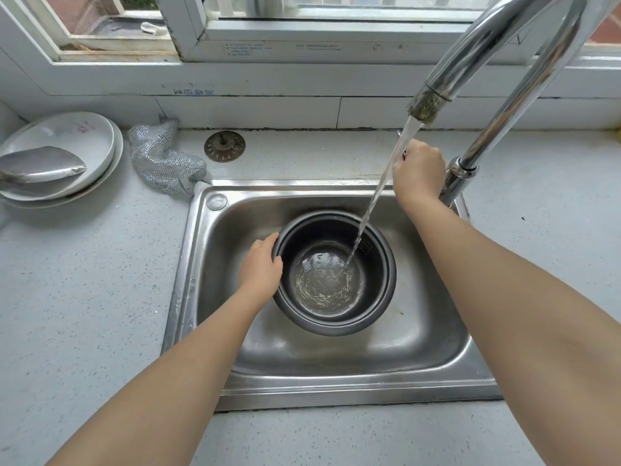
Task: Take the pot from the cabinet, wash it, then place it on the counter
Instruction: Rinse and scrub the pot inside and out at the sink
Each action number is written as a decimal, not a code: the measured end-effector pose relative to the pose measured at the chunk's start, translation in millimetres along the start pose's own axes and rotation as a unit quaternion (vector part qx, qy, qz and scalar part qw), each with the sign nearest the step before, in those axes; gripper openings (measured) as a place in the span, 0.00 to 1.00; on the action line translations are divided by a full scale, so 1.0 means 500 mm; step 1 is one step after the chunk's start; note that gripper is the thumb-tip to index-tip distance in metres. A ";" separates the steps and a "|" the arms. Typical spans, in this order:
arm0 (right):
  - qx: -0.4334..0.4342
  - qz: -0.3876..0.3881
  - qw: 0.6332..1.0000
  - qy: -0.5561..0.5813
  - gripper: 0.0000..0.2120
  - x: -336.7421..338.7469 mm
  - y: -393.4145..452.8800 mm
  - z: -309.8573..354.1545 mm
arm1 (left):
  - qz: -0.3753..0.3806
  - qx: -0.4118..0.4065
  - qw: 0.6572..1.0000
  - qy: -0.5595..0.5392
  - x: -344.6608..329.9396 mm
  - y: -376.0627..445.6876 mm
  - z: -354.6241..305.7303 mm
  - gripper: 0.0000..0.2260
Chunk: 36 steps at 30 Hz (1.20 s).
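A dark round pot (376, 290) with a scratched bottom sits in the steel sink (420, 351), a little water pooled inside. My left hand (260, 269) grips the pot's left rim. My right hand (418, 174) is closed around the tap handle at the base of the chrome faucet (497, 45). A stream of water (379, 186) falls from the spout into the right side of the pot.
Grey speckled counter (84, 297) surrounds the sink. Stacked white plates (97, 142) with a metal scoop (40, 164) lie at the back left. A silver mesh scrubbing cloth (161, 156) and a sink strainer (224, 146) rest behind the sink, below the window sill.
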State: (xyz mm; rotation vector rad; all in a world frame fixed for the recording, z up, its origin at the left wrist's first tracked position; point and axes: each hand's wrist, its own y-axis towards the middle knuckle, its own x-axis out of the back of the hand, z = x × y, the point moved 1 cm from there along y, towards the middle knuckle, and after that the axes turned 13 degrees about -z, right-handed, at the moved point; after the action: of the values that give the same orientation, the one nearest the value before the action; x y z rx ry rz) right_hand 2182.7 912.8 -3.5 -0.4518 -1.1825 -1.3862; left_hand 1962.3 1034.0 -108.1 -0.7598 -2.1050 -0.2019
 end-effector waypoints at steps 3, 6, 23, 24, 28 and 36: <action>0.003 0.002 1.000 -0.007 0.14 -0.003 -0.002 -0.002 | 0.001 0.001 1.000 -0.003 0.000 -0.001 0.000 0.22; 0.022 0.010 1.000 -0.003 0.13 -0.002 -0.005 -0.006 | 0.000 0.002 1.000 -0.005 0.001 -0.003 0.000 0.22; -0.026 0.191 0.979 0.060 0.28 -0.062 -0.332 -0.145 | 0.019 0.011 0.999 -0.027 0.001 -0.039 0.011 0.22; -0.025 0.197 0.979 0.047 0.29 -0.063 -0.337 -0.149 | 0.016 0.012 0.999 -0.034 -0.001 -0.040 0.014 0.22; -0.014 0.195 0.980 0.039 0.29 -0.068 -0.341 -0.156 | 0.005 0.004 0.999 -0.046 -0.012 -0.042 0.023 0.22; -0.015 0.181 0.982 0.048 0.30 -0.064 -0.346 -0.155 | 0.014 0.093 0.978 -0.188 -0.030 -0.046 0.038 0.23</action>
State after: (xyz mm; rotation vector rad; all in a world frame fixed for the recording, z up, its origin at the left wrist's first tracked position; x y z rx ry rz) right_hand 2062.4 826.9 -126.9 -0.5828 -0.9462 -1.0984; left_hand 1942.7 1016.7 -128.5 -0.7596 -2.4240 0.1677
